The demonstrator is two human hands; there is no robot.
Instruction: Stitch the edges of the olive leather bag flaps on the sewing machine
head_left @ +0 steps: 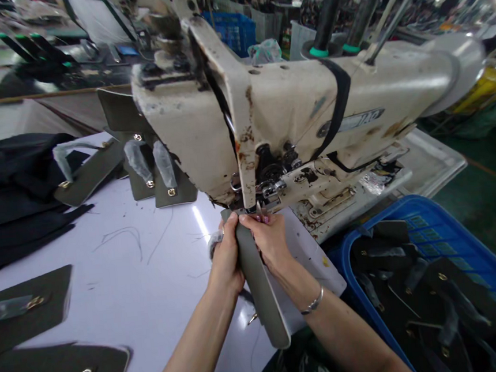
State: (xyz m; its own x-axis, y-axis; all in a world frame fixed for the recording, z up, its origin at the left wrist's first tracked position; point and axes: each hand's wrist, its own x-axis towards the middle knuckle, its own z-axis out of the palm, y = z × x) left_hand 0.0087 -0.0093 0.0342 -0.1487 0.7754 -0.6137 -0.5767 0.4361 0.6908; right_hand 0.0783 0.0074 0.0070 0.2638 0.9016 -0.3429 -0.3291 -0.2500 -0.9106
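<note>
An olive-grey bag panel (258,277) stretches from the sewing machine's needle area down toward my lap. My left hand (227,260) is closed on its left edge, thumb on top near the far end. On the other side my right hand (272,242) pinches the same end with its thumb. Small pink-handled thread snips (261,214) show at the right fingers, blades pointing up; the grip on them is partly hidden. A plastic-wrapped handle (213,242) pokes out beside my left fingers. The sewing machine (284,107) stands right beyond both hands.
Several similar panels with wrapped handles lie on the white table (152,287), such as one panel (28,303) at left. Black cloth (18,194) is heaped behind them. A blue basket (465,236) of panels stands at right. Loose threads lie on the tabletop.
</note>
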